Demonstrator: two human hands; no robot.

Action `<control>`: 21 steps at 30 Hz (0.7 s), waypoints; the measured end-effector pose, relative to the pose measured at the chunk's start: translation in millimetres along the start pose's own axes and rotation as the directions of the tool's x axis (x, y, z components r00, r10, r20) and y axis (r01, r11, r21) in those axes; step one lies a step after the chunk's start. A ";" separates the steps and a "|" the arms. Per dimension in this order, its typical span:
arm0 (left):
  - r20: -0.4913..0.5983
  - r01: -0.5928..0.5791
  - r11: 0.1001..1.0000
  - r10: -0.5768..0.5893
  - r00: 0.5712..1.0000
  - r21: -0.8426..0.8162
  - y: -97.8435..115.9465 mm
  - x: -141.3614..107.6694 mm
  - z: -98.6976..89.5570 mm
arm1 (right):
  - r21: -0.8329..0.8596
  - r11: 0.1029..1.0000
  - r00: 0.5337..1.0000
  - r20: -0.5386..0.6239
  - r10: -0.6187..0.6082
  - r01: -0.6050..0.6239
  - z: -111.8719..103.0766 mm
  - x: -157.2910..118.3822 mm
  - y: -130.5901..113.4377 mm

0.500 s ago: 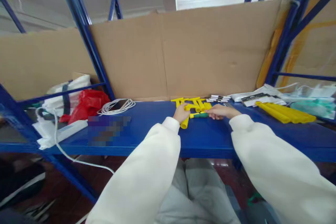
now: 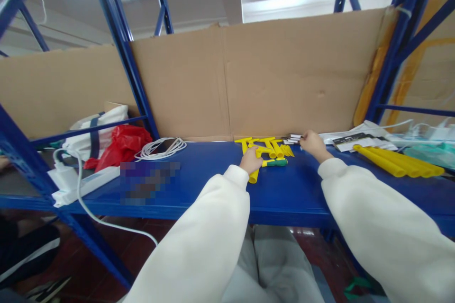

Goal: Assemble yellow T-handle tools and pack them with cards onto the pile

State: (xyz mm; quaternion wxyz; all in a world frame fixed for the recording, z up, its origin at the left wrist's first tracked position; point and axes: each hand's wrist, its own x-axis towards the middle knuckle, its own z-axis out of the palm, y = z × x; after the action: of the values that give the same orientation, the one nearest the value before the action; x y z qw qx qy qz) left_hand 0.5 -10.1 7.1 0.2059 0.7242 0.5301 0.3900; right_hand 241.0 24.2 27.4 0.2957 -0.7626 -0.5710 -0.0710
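My left hand [image 2: 250, 160] is closed around a yellow T-shaped plastic tool [image 2: 253, 176], whose tube-like end sticks out below the fingers. Just to its right lies a screwdriver [image 2: 277, 163] with a green and yellow handle, flat on the blue shelf. More yellow T-shaped plastic pieces [image 2: 267, 143] lie behind the left hand, with small yellow parts [image 2: 287, 151] beside them. Farther right, my right hand [image 2: 314, 146] reaches to small black-and-white packets [image 2: 294, 138] near the cardboard. Its fingers are pinched together, and what they hold is too small to make out.
Long yellow tubes [image 2: 398, 161] and a black-and-white package [image 2: 362, 142] lie at right. A coiled white cable [image 2: 161, 148], red plastic bag [image 2: 124, 144] and white power strip [image 2: 95, 182] are at left. Cardboard [image 2: 270, 80] closes the back; blue posts [image 2: 124, 57] rise there.
My right hand has left the screwdriver and moved right and back to the small packets. The screwdriver now lies on the shelf. My left hand keeps hold of the yellow tool.
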 end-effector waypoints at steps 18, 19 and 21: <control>-0.025 0.014 0.999 -0.016 1.000 -0.048 3.3 -0.4 -2.8 | -0.384 0.854 0.936 0.166 -0.310 0.351 35.7 34.4 0.5; -0.031 0.021 0.998 -0.023 0.999 -0.060 4.1 -0.7 -3.4 | -0.400 0.839 0.930 0.167 -0.328 0.368 35.2 32.7 -0.5; -0.047 0.042 0.995 -0.047 0.998 -0.086 5.0 -1.0 -4.2 | -0.425 0.816 0.920 0.158 -0.358 0.391 33.3 29.4 -2.1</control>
State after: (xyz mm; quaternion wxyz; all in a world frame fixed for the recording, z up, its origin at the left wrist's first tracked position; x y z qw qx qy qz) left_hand 0.1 -13.3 12.9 0.2320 0.6929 0.5340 0.4253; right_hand 241.4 66.7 14.2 0.0716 -0.6847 -0.6877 -0.2305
